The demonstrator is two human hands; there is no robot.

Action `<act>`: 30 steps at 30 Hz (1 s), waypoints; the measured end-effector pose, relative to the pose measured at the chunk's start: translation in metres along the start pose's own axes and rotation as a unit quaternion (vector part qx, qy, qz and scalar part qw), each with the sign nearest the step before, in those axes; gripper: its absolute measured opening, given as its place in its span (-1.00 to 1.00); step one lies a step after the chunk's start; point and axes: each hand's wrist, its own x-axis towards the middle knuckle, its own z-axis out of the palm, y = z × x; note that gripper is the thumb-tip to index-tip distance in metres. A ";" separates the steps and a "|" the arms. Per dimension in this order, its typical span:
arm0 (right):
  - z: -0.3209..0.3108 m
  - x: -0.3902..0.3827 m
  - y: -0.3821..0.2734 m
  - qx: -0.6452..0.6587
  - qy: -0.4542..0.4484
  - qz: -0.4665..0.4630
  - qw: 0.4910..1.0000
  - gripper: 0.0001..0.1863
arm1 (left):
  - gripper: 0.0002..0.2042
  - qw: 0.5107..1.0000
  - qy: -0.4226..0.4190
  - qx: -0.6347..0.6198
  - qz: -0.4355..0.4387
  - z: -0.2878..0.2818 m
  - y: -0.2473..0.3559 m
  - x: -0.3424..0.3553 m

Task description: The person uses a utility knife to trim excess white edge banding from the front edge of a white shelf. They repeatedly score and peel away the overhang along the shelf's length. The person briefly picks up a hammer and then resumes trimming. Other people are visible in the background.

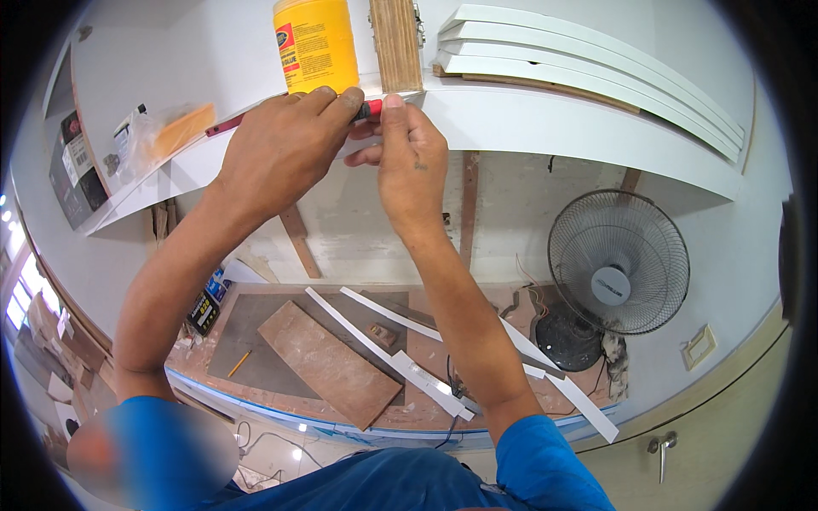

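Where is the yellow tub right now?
In the head view, the yellow tub stands at the top, left of centre, just beyond the left hand and left of the wooden post.

Downward fisheye view, head height

Lettering [312, 56] on yellow tub [328, 30], packet [204, 314], fan hub [610, 285]

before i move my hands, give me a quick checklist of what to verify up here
1. Red-and-black tool gripped: ok, in the left hand, with the right hand at its red end.
2. Yellow jar well apart from the left hand: not ok, it stands right behind the knuckles.
3. White panels clear of both hands: ok, stacked right of the wooden post.
4. Jar lid on: cannot tell, the top is cut off.
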 end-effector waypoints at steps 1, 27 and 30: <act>0.000 0.000 -0.001 -0.002 -0.001 0.005 1.000 -0.48 | -0.66 1.000 -0.005 -0.002 0.000 0.000 -0.001 0.000; 0.008 -0.001 -0.003 -0.007 -0.022 0.019 1.000 -0.47 | -0.72 0.999 -0.041 0.027 0.008 -0.011 -0.008 0.003; 0.012 -0.001 -0.001 0.009 -0.025 0.014 1.000 -0.47 | -0.72 0.998 -0.044 0.038 0.006 -0.014 -0.011 0.000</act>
